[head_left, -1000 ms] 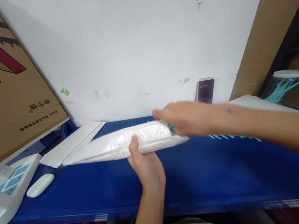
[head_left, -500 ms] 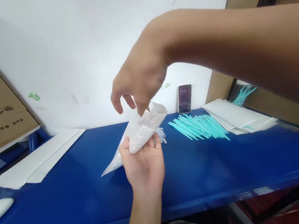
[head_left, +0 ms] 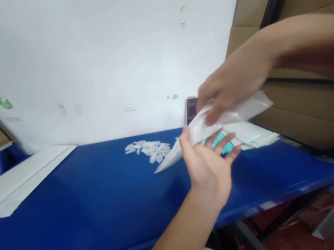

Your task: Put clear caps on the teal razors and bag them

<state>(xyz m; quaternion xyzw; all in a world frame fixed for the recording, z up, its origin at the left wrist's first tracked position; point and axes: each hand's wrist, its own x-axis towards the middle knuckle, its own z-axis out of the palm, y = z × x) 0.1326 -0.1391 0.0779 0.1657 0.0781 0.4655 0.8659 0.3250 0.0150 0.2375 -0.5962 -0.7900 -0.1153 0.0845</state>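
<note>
Two hands work at a white bag (head_left: 197,128) above the blue surface (head_left: 106,219), right of pale pieces (head_left: 152,149): the left hand's (head_left: 209,173) fingers spread beneath, thumb against it; the right hand's (head_left: 235,78) blurred fingers curl over, grip unclear.

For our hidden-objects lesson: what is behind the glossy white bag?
Behind the bag, thin turquoise sticks, a dark rectangular phone and flat white packaging partly show; covered parts aren't visible.
</note>
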